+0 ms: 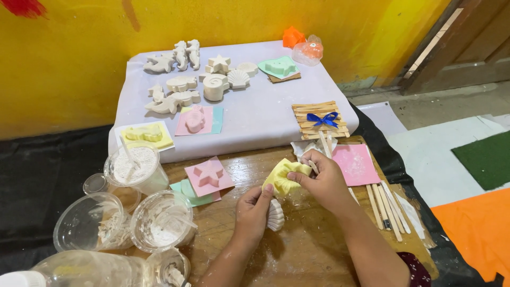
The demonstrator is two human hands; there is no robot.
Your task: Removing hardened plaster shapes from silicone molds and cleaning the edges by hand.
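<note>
My left hand (pixel 251 208) and my right hand (pixel 322 178) both grip a soft yellow mould (pixel 283 177) over the wooden board (pixel 297 250). The mould is bent and peeled back between my fingers. A white plaster scallop shell (pixel 274 214) lies right under the mould, against my left fingers. My right thumb and fingers pinch the mould's right edge.
Several white plaster sea figures (pixel 183 79) stand on a lilac-covered box (pixel 255 114). On it too: a stick raft with a blue bow (pixel 321 120), a green mould (pixel 278 67), a pink mould (pixel 194 120). Plastic cups with plaster (pixel 137 167) sit left; wooden sticks (pixel 387 204) lie right.
</note>
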